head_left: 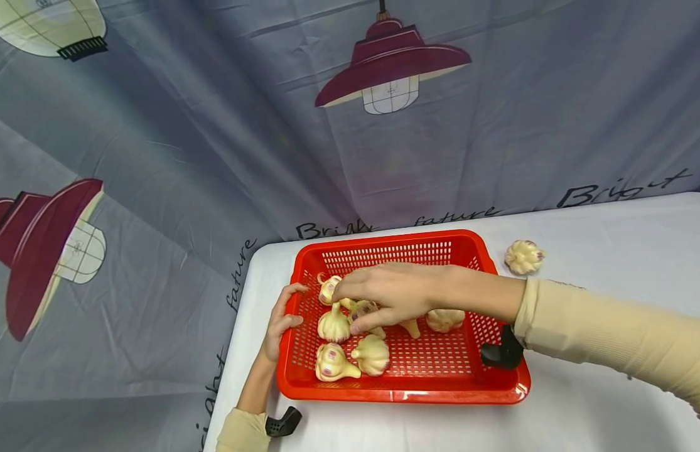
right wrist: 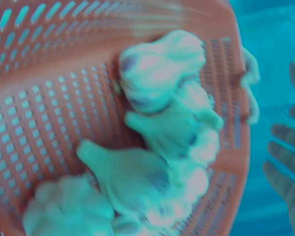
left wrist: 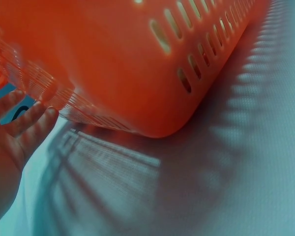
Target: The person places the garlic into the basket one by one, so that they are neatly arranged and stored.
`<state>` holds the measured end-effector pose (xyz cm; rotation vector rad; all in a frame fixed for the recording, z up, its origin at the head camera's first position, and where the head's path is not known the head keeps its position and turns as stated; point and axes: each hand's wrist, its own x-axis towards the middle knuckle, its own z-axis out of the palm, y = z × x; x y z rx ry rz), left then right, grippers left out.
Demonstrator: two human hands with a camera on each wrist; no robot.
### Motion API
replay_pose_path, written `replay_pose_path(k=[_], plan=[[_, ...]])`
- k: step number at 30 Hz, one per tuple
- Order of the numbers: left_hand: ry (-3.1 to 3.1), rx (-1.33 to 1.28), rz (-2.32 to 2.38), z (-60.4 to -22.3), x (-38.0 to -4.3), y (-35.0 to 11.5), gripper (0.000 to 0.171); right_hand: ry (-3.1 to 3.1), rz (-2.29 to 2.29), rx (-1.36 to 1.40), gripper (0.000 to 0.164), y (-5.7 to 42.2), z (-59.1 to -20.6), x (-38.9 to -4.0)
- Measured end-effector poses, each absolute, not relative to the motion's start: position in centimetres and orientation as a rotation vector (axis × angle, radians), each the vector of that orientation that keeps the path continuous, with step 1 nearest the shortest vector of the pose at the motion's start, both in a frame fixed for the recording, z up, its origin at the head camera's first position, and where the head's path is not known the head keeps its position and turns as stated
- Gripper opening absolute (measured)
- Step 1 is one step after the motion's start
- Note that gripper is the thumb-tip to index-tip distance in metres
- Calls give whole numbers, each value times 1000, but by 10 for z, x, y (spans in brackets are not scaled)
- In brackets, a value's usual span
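Note:
My left hand [head_left: 280,320] grips the left rim of a red plastic basket [head_left: 429,395], with a thumb and a finger over the rim. In the left wrist view, other fingers [left wrist: 37,125] lie against the outside wall. The basket holds several pale garlic bulbs, among them a garlic bulb [head_left: 333,324] near its left side. My right hand [head_left: 397,292] hovers palm down over the bulbs, its fingers fairly straight and nothing held; it partly hides some garlic. The right wrist view shows its spread fingers [right wrist: 285,147] at the right edge, beside clustered garlic bulbs [right wrist: 162,118].
Another garlic bulb [head_left: 525,257] lies on the white tabletop [head_left: 609,251], just right of the basket. Behind stands a grey cloth backdrop [head_left: 259,125] printed with lamps and lettering. Dark wrist camera mounts [head_left: 502,348] sit near the sleeve cuffs.

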<state>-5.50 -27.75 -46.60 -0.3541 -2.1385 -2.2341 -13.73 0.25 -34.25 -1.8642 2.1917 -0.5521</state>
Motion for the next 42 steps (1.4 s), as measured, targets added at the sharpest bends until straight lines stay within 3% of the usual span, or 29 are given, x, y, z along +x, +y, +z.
replay_pose_path(k=[9, 25, 42], plan=[[-2132, -355, -2241, -468, -54, -279, 56, 2546, -357, -1674, 82, 46, -316, -164], [-2138, -372, -2237, -470, -55, -278, 56, 2774, -349, -1232, 84, 137, -306, -185], [-2135, -368, -2253, -465, -56, -279, 55, 2960, -516, -767, 87, 245, -332, -190]])
